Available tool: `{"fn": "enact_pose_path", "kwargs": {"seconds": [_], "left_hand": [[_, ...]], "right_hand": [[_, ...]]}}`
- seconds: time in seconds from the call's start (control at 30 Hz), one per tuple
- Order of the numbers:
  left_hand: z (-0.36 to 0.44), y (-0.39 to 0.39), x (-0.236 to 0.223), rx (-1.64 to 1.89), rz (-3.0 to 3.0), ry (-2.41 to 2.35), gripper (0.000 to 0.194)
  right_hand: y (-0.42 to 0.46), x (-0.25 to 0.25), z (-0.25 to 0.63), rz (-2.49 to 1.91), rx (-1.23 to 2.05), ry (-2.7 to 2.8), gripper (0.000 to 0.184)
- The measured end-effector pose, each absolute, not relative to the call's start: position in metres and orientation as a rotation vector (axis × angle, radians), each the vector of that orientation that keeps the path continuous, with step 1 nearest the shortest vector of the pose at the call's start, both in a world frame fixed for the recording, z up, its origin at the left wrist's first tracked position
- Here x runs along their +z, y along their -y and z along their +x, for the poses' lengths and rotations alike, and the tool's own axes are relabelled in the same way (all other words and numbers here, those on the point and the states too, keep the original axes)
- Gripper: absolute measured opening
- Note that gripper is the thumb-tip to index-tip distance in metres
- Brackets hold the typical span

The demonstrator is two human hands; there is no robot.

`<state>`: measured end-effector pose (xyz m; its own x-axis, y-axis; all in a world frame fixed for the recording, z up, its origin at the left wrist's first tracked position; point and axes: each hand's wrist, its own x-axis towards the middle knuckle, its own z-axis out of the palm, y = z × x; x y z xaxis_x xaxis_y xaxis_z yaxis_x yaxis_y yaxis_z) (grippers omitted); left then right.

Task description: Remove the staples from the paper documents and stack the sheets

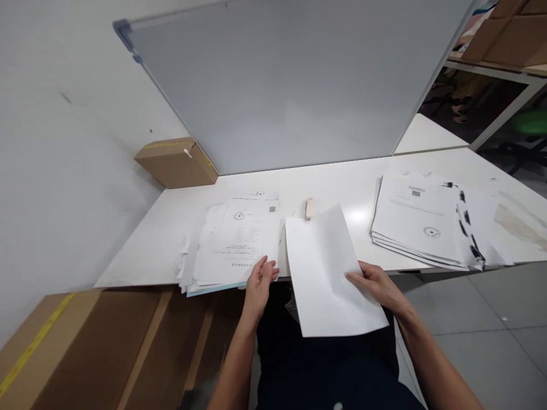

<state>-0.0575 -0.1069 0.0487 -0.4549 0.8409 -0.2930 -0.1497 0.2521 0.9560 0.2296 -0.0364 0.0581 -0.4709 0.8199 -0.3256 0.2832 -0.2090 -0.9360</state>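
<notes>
My right hand (pixel 372 286) grips a blank white sheet of paper (pixel 327 279) by its right edge, thumb on top. The sheet tilts over the table's front edge, its far end over the tabletop. At the edge of the left stack of printed papers (pixel 239 239), my left hand (pixel 258 282) is held with fingers slightly curled and apart, nothing visible in it. A small cream-coloured stapler-like block (pixel 309 208) lies just beyond the sheet's far edge. To the right sits another stack of printed papers (pixel 414 216) with black marks along its right side.
The white table (pixel 342 176) backs onto a large leaning whiteboard (pixel 282 85). A cardboard box (pixel 175 162) stands at the back left against the wall. Bigger cardboard boxes (pixel 98 341) are below the table at left. Shelving with boxes (pixel 508 34) is at the far right.
</notes>
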Motion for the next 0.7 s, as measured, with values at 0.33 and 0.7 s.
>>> {"fn": "enact_pose_path", "kwargs": {"seconds": [0.33, 0.7], "left_hand": [[-0.005, 0.069, 0.060, 1.236, 0.441, -1.174, 0.044], [0.002, 0.055, 0.057, 1.368, 0.587, -1.269, 0.031]], "right_hand": [[0.053, 0.053, 0.258, -1.351, 1.723, 1.498, 0.032], [0.048, 0.031, 0.250, -1.601, 1.241, 1.305, 0.036]]}}
